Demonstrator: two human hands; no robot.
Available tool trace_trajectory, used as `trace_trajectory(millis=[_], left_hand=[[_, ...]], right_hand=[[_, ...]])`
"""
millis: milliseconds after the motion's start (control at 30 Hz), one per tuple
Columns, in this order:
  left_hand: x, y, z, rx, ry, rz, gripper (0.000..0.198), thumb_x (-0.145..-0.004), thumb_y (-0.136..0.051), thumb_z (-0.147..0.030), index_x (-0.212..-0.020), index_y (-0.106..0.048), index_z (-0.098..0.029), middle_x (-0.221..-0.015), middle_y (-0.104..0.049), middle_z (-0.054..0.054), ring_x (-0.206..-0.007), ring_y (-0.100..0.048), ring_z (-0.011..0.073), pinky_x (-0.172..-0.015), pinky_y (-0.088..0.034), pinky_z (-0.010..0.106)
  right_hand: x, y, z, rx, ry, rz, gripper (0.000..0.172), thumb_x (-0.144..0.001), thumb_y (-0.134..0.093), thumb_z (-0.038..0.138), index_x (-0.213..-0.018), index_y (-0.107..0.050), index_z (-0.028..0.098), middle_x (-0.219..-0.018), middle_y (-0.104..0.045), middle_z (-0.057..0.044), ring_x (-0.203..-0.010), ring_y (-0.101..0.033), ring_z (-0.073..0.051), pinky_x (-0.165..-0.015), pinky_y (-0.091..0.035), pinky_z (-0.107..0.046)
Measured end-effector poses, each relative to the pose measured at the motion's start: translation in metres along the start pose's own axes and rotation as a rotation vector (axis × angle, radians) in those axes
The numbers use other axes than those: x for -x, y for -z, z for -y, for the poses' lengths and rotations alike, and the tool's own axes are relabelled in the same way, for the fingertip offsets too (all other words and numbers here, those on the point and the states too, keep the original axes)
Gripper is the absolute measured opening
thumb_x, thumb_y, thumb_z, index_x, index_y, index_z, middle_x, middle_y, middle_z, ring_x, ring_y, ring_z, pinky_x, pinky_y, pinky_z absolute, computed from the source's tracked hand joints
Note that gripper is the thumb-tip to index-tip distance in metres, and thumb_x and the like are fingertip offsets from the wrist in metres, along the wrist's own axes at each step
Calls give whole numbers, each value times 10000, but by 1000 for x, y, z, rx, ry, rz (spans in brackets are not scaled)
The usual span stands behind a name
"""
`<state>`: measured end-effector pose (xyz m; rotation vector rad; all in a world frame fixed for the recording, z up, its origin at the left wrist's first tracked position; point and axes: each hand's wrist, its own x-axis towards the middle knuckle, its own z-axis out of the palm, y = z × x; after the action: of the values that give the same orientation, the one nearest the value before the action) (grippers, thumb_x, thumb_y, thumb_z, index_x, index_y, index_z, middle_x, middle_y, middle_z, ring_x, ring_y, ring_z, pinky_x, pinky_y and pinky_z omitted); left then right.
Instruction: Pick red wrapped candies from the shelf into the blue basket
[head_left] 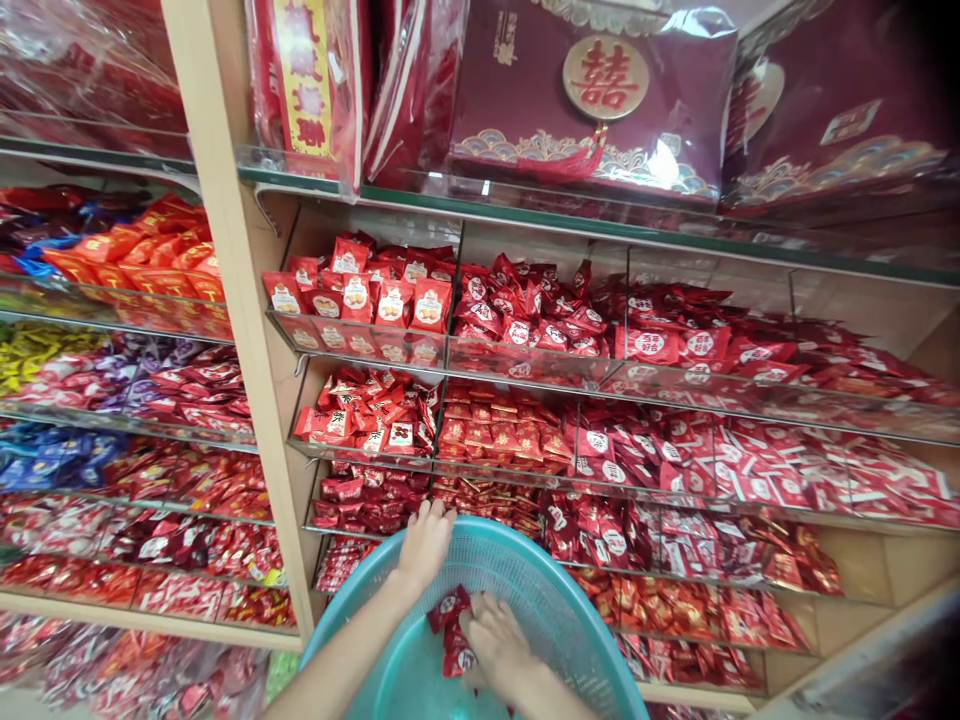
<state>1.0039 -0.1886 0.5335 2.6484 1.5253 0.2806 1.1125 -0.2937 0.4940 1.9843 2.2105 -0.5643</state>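
A turquoise plastic basket (pixel 589 610) with perforated sides sits low in front of me. My left hand (pixel 427 545) is at its far rim, fingers curled over the edge. Inside the basket, my right hand (pixel 495 640) is closed around small red candy packets (pixel 456 630) with white printing. Some of its fingers are hidden behind the packets and the hand itself. Just beyond the rim, shelf compartments hold more red packets (pixel 592 530).
Glass-fronted shelves (pixel 525 355) full of red wrapped packets rise ahead. A wooden upright (pixel 240 300) divides them from a left bay with orange, yellow and blue packets. Above, dark red gift bags (pixel 517 90) stand on a glass shelf. Plastic-wrapped goods (pixel 150 665) lie low left.
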Motion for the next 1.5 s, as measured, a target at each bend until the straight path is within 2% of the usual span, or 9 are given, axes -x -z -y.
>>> trace_trajectory(millis=[167,267,467,633,767,1067,1300,1400,1500], left_hand=[[-1,0,1,12,0,17,395,-895,-271,-177,-1135,-581,-215,-1177,-504,94,-1142,-426,253,-924,-419,433],[-1,-5,2,34,38,42,429,-899,-263,-181,-1234,-528,-219,-1303,-447,91,-1239,-364,280,-983,-377,472],[-2,-4,1,65,90,71,427,-897,-277,-183,-1241,-528,-220,-1335,-438,72,-1299,-315,286,-1015,-357,463],[-3,-9,4,33,81,55,448,-879,-286,-145,-1244,-533,-222,-1348,-429,81,-1285,-339,280,-1005,-370,450],[-4,-17,7,36,100,68,483,-889,-262,-138,-1315,-475,-221,-1418,-357,76,-1338,-260,289,-1052,-319,465],[0,-7,3,42,100,56,461,-901,-249,-167,-1280,-507,-221,-1380,-402,75,-1298,-323,286,-1018,-359,454],[0,-7,5,66,113,79,448,-910,-254,-192,-1285,-499,-223,-1397,-382,72,-1321,-289,281,-1041,-332,452],[0,-6,4,74,107,68,436,-912,-255,-202,-1266,-510,-227,-1372,-403,75,-1302,-309,276,-1027,-339,455],[0,-4,4,89,96,57,418,-903,-274,-201,-1230,-532,-238,-1337,-426,71,-1256,-351,262,-988,-368,438]], right_hand=[[-3,-1,-2,-19,-20,71,942,-532,-827,303,-1359,-408,135,-1449,-332,-224,-1354,-272,-360,-1101,-223,-486],[9,29,-3,-100,16,-2,767,-560,-806,364,-1242,-521,162,-1352,-470,-180,-1277,-392,-351,-1054,-303,-454],[68,173,-7,-213,249,-489,207,-786,-617,397,-907,-601,229,-891,-626,-25,-845,-577,-186,-723,-432,-279],[104,301,-34,-100,231,-993,212,-834,-559,385,-939,-595,205,-750,-613,-15,-676,-553,-164,-639,-421,-293],[105,357,-70,194,83,-1233,228,-793,-615,345,-955,-593,186,-784,-617,-42,-725,-565,-206,-664,-431,-327],[80,358,-84,486,27,-1181,237,-872,-510,271,-1037,-650,175,-886,-621,-90,-866,-582,-241,-727,-450,-334],[82,363,-77,191,119,-1624,273,-892,-478,286,-1001,-701,173,-803,-675,-70,-726,-615,-194,-679,-467,-314],[100,342,-57,-33,255,-1806,252,-882,-510,301,-1018,-693,193,-850,-697,-57,-748,-632,-173,-725,-488,-307],[113,295,-36,-166,346,-1707,228,-864,-553,292,-1040,-684,228,-939,-707,-47,-825,-642,-172,-777,-497,-311]])
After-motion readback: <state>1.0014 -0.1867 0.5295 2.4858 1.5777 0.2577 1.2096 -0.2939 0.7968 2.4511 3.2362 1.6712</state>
